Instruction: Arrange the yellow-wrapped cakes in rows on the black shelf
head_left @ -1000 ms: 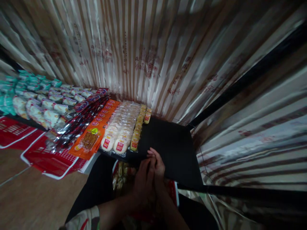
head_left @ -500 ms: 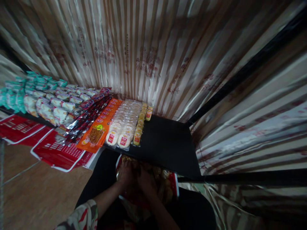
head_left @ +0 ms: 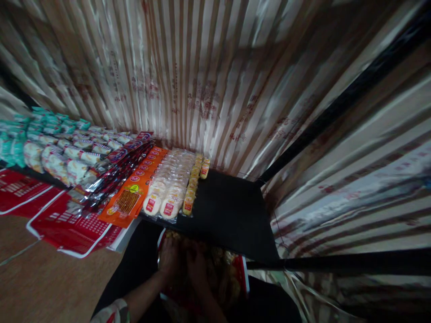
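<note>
A red basket with a white rim [head_left: 245, 273] sits between my legs, partly under the black shelf's front edge. Small yellowish wrapped snacks [head_left: 234, 282] lie inside it, dim and hard to tell apart. My left hand [head_left: 169, 255] reaches down among the snacks on the basket's left side. Close beside it, my right hand [head_left: 196, 265] is also down in the basket. Shadow hides the fingers of both hands, so any grip is unclear. On the shelf above stand a row of small yellow packets [head_left: 190, 193] and rows of round white crackers in clear wrap [head_left: 170, 204].
Orange snack bags [head_left: 129, 193], dark red and silver packets [head_left: 114, 172], white packets [head_left: 79, 168] and teal packets [head_left: 16, 146] fill the left of the black shelf [head_left: 229, 206]. Red baskets [head_left: 70, 224] stand below. A striped curtain hangs behind; black poles [head_left: 296, 152] frame the right.
The view has shifted, so the shelf and its snacks sit slightly lower and farther left. Both hands stay inside the basket, with only slight movement.
</note>
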`<state>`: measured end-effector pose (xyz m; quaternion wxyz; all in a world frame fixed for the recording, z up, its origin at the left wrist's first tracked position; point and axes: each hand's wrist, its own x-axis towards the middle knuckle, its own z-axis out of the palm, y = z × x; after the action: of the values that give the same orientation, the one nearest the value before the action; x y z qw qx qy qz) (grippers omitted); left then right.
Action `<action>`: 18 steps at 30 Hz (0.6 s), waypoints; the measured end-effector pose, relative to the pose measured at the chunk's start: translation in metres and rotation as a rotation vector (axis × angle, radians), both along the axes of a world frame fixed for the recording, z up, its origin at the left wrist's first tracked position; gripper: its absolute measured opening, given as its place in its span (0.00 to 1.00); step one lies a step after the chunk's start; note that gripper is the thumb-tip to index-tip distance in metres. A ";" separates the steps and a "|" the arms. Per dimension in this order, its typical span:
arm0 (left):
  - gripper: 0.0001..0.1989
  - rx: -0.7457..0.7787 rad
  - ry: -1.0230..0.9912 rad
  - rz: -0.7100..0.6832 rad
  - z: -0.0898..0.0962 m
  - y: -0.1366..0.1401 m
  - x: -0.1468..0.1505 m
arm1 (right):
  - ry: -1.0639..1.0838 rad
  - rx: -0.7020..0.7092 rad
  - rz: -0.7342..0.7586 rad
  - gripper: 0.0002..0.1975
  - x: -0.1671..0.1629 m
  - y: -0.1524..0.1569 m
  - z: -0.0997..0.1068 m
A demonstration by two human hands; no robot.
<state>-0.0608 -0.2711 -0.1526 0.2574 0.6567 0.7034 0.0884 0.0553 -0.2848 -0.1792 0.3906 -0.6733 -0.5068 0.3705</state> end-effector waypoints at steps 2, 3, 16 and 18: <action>0.15 0.036 -0.044 -0.010 0.009 -0.007 -0.002 | 0.036 0.000 -0.035 0.22 -0.001 -0.005 0.011; 0.15 0.059 -0.076 -0.017 0.014 -0.010 -0.003 | 0.056 0.001 -0.042 0.22 -0.002 -0.008 0.017; 0.11 0.334 -0.423 -0.011 0.078 -0.010 0.016 | 0.101 0.081 -0.067 0.18 0.021 0.002 0.095; 0.11 0.350 -0.421 -0.012 0.089 0.000 0.024 | 0.175 0.091 -0.078 0.20 0.027 0.011 0.097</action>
<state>-0.0369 -0.2708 -0.0633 0.2808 0.6626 0.6045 0.3416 0.0820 -0.2733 -0.0820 0.4778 -0.6390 -0.4605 0.3891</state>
